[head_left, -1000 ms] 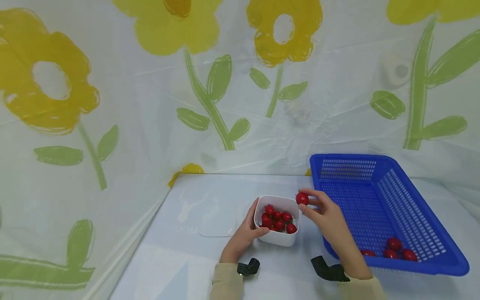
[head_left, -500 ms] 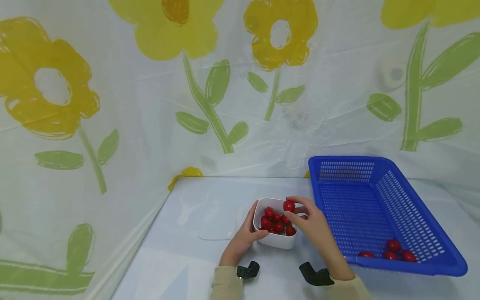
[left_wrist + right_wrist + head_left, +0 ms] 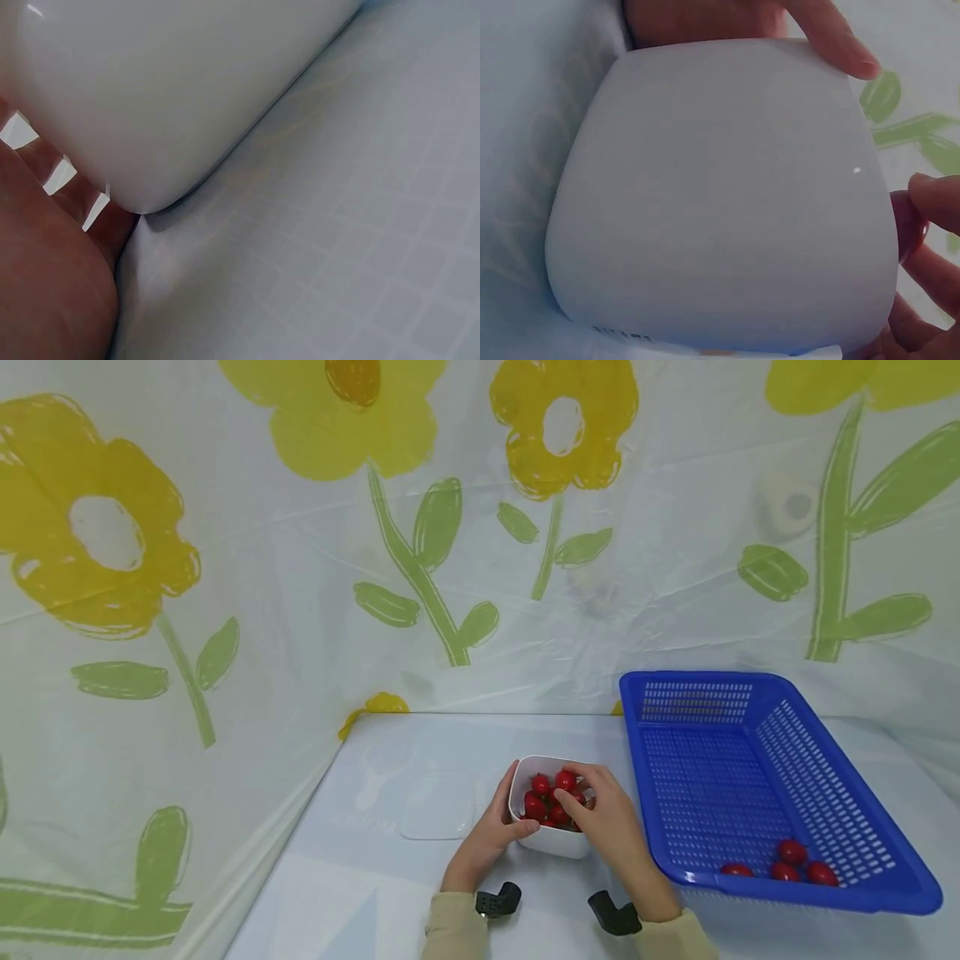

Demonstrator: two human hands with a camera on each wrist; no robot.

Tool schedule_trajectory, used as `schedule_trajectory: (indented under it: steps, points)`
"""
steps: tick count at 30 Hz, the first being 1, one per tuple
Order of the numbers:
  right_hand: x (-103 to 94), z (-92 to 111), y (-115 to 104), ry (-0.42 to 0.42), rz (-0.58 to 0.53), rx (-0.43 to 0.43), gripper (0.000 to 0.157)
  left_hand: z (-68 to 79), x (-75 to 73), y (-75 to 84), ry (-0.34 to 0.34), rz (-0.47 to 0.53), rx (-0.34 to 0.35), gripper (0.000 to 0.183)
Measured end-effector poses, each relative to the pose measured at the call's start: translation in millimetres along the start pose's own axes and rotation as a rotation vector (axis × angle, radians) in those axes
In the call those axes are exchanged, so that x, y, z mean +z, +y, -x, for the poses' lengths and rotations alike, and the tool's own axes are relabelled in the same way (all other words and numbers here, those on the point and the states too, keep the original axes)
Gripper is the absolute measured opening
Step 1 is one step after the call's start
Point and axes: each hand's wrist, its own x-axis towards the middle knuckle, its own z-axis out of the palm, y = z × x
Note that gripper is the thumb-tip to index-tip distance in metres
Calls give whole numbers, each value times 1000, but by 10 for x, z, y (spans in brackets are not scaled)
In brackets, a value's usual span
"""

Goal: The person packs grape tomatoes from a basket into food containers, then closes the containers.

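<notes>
A white square plastic container (image 3: 557, 842) stands on the table with several red cherry tomatoes (image 3: 534, 807) in it. My left hand (image 3: 487, 839) grips its left side, thumb over the front rim and fingers along the wall. In the left wrist view, that hand's palm and fingers lie beside the container's lower corner. My right hand (image 3: 609, 818) is over the container's right part, pinching a cherry tomato (image 3: 566, 780) between thumb and fingers. The right wrist view shows the pinched cherry tomato (image 3: 906, 223) at the rim, partly hidden by the container wall (image 3: 720, 195).
To the right stands a blue plastic basket (image 3: 708, 760) with several red cherry tomatoes (image 3: 787, 862) near its front edge. A clear flat lid (image 3: 438, 810) lies on the table left of the container. A flowered curtain (image 3: 300, 610) hangs behind.
My right hand has moved left from beside the basket and down into the container's opening, carrying the cherry tomato. The left hand keeps its grip on the container.
</notes>
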Motion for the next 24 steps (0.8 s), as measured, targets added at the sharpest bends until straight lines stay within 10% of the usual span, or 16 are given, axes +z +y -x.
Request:
schedule_trajectory:
  steps: [13, 24]
  points:
    - [103, 22, 53, 61, 170, -191, 39, -2, 17, 4, -8, -7, 22, 79]
    - [58, 29, 18, -13, 86, -130, 28, -1, 14, 5, 6, -31, 17, 78]
